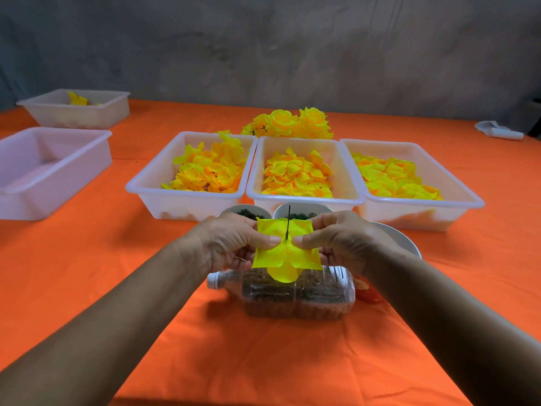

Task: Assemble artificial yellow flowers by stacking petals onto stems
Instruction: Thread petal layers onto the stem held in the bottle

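Over an orange-covered table [87, 273], my left hand [231, 244] and right hand [339, 238] pinch a yellow petal piece [281, 256] from either side, thumbs and fingertips clenched on it close to the thin dark stem [288, 222] that pokes up through its middle. The petal piece hangs just above a clear plastic bottle [292, 294] lying on its side, white cap to the left, filled with dark material. Just right of the bottle a red object [367, 291] is partly hidden by my right forearm. Beyond the bottle stand two white bowls [301, 210] holding small dark pieces, and a white plate [401, 238] shows behind my right hand. Farther back from the bottle three white bins [304, 197] sit side by side, each heaped with loose yellow petals [295, 174]. Behind them lies a cluster of finished yellow flowers [289, 123]. Well to the bottle's far left are two more bins [49, 168], the farther one holding a few petals
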Action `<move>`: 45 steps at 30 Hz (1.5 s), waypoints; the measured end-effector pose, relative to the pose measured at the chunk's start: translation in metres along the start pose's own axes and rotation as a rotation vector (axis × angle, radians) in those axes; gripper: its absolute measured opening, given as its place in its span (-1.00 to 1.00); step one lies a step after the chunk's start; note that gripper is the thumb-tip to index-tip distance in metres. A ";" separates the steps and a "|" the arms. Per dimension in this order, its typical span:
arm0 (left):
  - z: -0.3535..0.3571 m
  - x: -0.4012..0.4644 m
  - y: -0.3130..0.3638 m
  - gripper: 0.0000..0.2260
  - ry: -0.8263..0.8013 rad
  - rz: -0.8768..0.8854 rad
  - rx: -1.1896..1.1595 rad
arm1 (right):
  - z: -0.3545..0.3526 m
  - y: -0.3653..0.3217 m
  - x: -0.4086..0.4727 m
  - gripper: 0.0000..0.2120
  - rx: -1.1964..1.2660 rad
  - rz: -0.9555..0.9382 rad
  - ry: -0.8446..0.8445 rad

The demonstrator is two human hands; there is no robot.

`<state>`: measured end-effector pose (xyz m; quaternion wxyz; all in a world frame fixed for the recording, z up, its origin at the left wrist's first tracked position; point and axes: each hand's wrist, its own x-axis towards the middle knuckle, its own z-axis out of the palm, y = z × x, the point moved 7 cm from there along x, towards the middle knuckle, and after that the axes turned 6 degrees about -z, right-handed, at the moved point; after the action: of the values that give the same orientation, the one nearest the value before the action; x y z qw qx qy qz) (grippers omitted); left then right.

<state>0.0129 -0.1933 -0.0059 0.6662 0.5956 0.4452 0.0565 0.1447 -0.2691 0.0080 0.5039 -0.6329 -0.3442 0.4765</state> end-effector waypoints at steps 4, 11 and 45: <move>-0.011 -0.004 0.008 -0.76 0.156 0.191 0.033 | -0.001 0.000 -0.005 -0.56 -0.011 0.000 0.029; -0.003 -0.040 0.042 -0.66 0.351 0.784 0.376 | 0.001 -0.005 -0.009 -0.71 0.004 -0.022 0.035; 0.006 -0.010 0.027 -0.84 0.133 0.646 0.065 | -0.195 -0.029 0.136 -0.56 -1.274 0.124 0.400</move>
<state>0.0234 -0.1960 0.0211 0.5640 0.7220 0.2773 0.2894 0.3730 -0.1972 0.0082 0.0577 -0.9015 -0.4210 0.0818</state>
